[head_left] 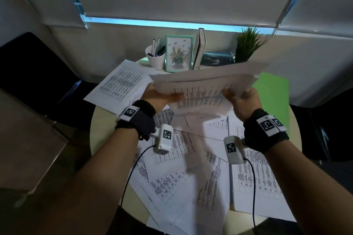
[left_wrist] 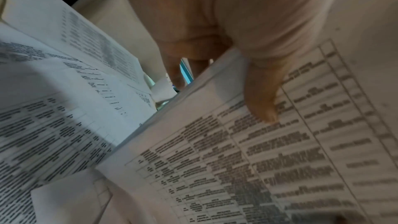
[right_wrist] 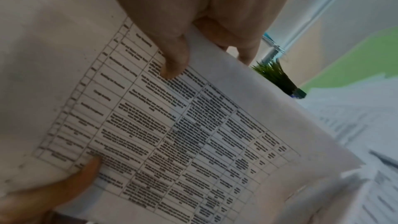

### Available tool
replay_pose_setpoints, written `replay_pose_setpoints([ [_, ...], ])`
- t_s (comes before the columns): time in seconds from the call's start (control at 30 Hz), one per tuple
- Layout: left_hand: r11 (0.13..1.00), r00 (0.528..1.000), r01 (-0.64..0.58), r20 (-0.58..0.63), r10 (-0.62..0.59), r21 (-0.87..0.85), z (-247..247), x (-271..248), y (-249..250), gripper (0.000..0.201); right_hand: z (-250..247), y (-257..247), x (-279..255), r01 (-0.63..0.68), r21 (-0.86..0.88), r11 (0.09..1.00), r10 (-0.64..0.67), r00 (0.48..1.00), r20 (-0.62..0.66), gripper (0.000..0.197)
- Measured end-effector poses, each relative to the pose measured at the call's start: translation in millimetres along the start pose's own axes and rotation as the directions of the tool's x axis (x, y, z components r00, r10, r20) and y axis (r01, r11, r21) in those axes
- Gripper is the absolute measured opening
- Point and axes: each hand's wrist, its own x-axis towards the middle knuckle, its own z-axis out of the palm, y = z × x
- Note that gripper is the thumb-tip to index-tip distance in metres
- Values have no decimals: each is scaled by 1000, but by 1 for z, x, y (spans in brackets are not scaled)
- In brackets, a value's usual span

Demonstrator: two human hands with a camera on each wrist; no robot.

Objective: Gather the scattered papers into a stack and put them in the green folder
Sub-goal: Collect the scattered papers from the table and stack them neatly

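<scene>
Both hands hold a partial stack in the air; the green folder lies just past the right hand.

Head view: the left hand (head_left: 162,96) and right hand (head_left: 242,99) each grip an end of the gathered stack (head_left: 206,86), its long axis running hand to hand, lifted off the tabletop (head_left: 107,120). The green folder (head_left: 271,97) lies flat beyond and outside the right hand, so that hand is nearer it. Loose papers (head_left: 191,168) remain spread below both wrists.
Left wrist view: the thumb (left_wrist: 262,94) presses the printed top sheet, fingers curled beneath.
Right wrist view: thumb on top, fingers under the edge; a green patch, probably the folder, shows beyond them.
</scene>
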Motion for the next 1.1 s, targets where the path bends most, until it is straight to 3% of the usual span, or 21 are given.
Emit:
replay_pose_setpoints([
  [0.1, 1000, 999, -28, -44, 28, 13, 9, -5, -1, 21, 3, 5, 1, -57, 19, 998, 58, 998, -33, 28],
  [0.2, 993, 988, -91, -120, 99, 77, 12, -6, 11, 11, 5, -6, 2, -14, 32, 999, 15, 998, -59, 29],
  [0.3, 968, 943, -246, -219, 252, 56, 14, -6, 34, 17, 7, -24, 7, 93, 29, 995, -89, 990, -112, 31],
  [0.4, 947, 912, -322, -266, 313, 10, 14, -4, 45, 20, 8, -36, 9, 164, 60, 985, -151, 972, -181, 30],
  [0.5, 978, 957, -208, -204, 207, 17, 14, -7, 28, 26, 11, -21, 2, 104, 23, 994, -100, 985, -138, 39],
  [0.57, 994, 986, -79, -141, 89, 73, 19, -12, 6, 28, 14, 0, -5, -11, -124, 992, 0, 996, -88, 42],
  [0.63, 989, 994, -28, -102, 42, 142, 25, -16, -7, 30, 16, 17, -8, -104, -233, 967, 84, 992, -95, 36],
  [0.7, 988, 989, -49, -129, 68, 144, 30, -15, -6, 29, 18, 19, -8, -128, -234, 964, 100, 987, -129, 29],
  [0.83, 975, 947, -198, -235, 218, 104, 30, -8, 16, 29, 17, -3, -2, -35, -203, 979, 0, 985, -172, 26],
  [0.93, 957, 905, -289, -320, 281, 22, 22, -5, 24, 41, 12, -16, -3, 40, -150, 988, -70, 978, -195, 29],
  [1.0, 964, 912, -267, -320, 255, 6, 16, -2, 15, 48, 11, -13, -8, 37, -85, 996, -53, 980, -193, 33],
  [1.1, 987, 960, -113, -243, 138, 116, 18, 1, -7, 35, 16, -1, -14, -64, -106, 992, 51, 991, -127, 31],
])
